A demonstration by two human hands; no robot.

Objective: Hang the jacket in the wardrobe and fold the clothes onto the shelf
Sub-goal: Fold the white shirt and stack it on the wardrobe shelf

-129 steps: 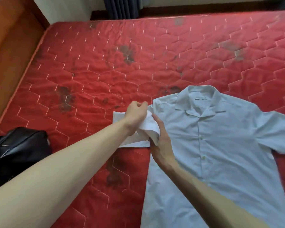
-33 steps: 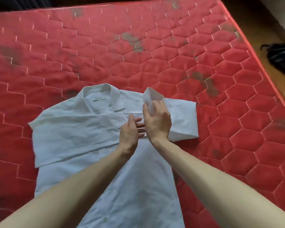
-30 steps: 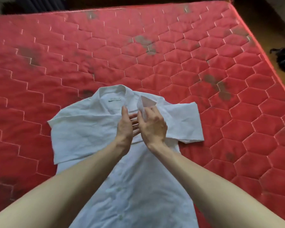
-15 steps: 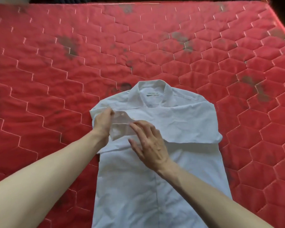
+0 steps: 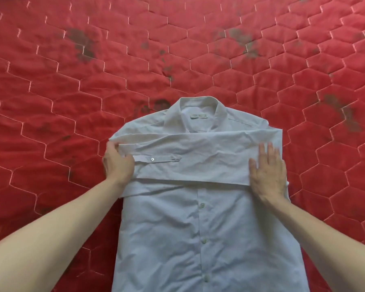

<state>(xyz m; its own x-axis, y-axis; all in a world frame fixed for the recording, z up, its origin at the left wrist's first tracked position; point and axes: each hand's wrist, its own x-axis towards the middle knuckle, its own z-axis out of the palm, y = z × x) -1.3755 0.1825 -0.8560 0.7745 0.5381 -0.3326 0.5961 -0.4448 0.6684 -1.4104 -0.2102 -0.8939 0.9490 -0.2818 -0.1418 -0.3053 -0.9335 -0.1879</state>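
Both crossed sleeves of the pale blue cotton shirt (image 5: 202,224), pinched by the left hand (image 5: 118,163) and pressed under the flat, straight-fingered right hand (image 5: 267,171), could be sprung loose if released unevenly.

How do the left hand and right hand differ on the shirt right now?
The left hand curls round the cuff end of the folded sleeve at the shirt's left edge; the right hand lies flat with straight fingers. The left hand grips cloth; the right hand only presses the fold down at the right edge. Both rest on the sleeve, level with each other, over the red mattress.
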